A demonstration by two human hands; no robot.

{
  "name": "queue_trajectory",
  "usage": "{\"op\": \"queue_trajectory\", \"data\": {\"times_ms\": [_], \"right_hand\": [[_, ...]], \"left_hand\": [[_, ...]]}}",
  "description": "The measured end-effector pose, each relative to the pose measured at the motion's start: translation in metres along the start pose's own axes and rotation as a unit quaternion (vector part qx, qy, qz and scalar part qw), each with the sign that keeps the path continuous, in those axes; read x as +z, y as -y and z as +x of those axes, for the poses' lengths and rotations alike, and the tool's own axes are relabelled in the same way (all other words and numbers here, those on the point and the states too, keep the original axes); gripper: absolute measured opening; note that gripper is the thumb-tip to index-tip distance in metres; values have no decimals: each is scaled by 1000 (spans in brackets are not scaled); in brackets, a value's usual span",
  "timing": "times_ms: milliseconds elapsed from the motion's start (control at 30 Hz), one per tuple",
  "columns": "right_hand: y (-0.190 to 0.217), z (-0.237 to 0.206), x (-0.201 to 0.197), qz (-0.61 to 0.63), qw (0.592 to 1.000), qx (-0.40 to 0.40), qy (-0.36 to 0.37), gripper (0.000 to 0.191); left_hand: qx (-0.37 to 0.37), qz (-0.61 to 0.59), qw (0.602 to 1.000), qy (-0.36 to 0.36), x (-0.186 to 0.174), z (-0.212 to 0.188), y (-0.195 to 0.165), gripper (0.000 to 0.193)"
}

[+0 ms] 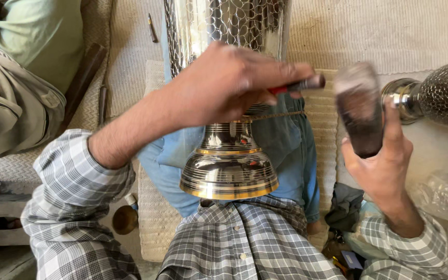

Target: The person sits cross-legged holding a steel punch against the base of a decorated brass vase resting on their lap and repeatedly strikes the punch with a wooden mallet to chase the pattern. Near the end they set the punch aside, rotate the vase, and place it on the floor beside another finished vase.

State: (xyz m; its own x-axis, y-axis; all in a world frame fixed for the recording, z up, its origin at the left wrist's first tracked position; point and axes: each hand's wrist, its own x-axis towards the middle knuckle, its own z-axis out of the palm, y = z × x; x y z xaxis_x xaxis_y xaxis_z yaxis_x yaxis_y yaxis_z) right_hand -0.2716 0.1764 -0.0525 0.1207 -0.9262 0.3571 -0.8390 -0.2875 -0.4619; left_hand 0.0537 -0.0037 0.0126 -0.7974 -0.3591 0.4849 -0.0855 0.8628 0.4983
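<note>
A tall silver vase (pixel 228 155) with an engraved net pattern and gold bands lies across the person's lap at the centre of the view, its flared foot toward the plaid shirt (pixel 245 243) at 6 o'clock and its body running up to 12 o'clock. The left hand (pixel 224 85) reaches over the vase's waist, fingers pressed together around a thin tool with a red handle (pixel 296 85) whose metal tip points toward 3 o'clock; the hand covers the spot where the tool meets the metal. At 3 o'clock of the vase, apart from it, the right hand (pixel 385 155) is wrapped around the lower end of a dark mallet (pixel 359 106), blurred, its head raised upright.

The blue trousers (pixel 291 150) lie under the vase. A woven mat (pixel 390 31) covers the floor behind. At 2 o'clock a second engraved silver vessel (pixel 436 93) lies on its side, neck toward the mallet. At 4 o'clock lies crumpled clear plastic (pixel 442 192), with a dark cloth (pixel 346 205) just inside it. At 10 o'clock another person's green sleeve (pixel 42 41) shows, and a small pointed tool (pixel 152 28) rests on the mat at 11 o'clock.
</note>
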Motion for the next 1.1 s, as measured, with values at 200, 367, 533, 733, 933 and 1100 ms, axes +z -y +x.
{"op": "queue_trajectory", "data": {"times_ms": [200,367,533,733,933,1100], "right_hand": [[-4,-5,-6,141,988,56,-39,93],[3,14,-15,-118,990,-71,-19,108],[13,32,-19,109,994,-7,-6,91],[23,65,-45,40,997,-54,46,90],[47,98,-72,-133,974,-157,99,94],[39,96,-78,-90,979,-150,105,97]], "left_hand": [[32,-65,994,79,-18,10,6,58],[52,-67,993,78,-18,11,7,56],[-5,1,1000,-9,-9,-4,-5,56],[-88,-2,990,-112,8,-26,-22,51],[-118,31,974,-191,26,-42,-30,55],[-135,22,966,-221,30,-47,-35,60]]}}
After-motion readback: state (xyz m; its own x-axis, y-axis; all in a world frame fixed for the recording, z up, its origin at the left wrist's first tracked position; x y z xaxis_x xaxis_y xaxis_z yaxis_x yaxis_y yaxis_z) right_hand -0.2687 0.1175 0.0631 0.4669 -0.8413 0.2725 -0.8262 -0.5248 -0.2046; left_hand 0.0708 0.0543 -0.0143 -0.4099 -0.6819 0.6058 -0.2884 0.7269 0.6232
